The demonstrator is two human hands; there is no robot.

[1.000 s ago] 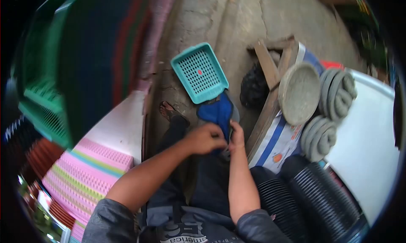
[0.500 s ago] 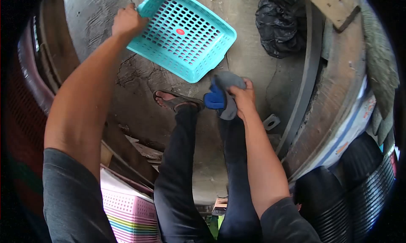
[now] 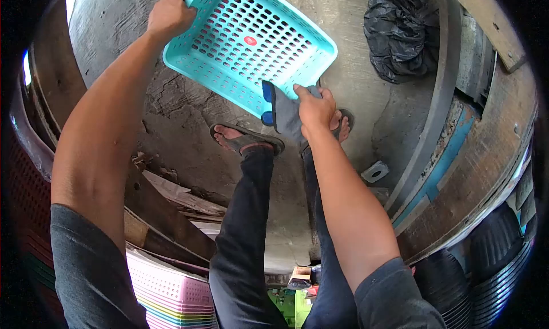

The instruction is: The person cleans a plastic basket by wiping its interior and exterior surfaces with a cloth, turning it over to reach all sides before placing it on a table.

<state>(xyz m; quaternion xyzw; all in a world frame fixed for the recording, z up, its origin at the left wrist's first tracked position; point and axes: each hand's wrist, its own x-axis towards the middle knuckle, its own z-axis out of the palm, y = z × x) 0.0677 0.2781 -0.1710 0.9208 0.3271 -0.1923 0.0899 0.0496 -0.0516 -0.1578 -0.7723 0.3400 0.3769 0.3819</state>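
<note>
A turquoise plastic basket (image 3: 251,41) with a slotted bottom and a round red sticker is held tilted over the floor. My left hand (image 3: 171,15) is closed around its upper left rim. My right hand (image 3: 318,107) grips a folded grey cloth with blue parts and dark edging (image 3: 287,114). The cloth overlaps the basket's near right corner in this view. Under that hand, part of my sandalled foot (image 3: 343,126) shows; my other foot (image 3: 240,137) stands below the basket's near edge.
A crumpled black plastic bag (image 3: 400,34) lies on the concrete floor at upper right. Wooden boards (image 3: 486,174) edge the right side. Stacked pink and coloured baskets (image 3: 171,283) stand at lower left, and black ribbed containers (image 3: 497,237) at lower right.
My right hand has moved the cloth up and left to the basket's near corner. The basket has shifted slightly right, with my left hand still on its rim.
</note>
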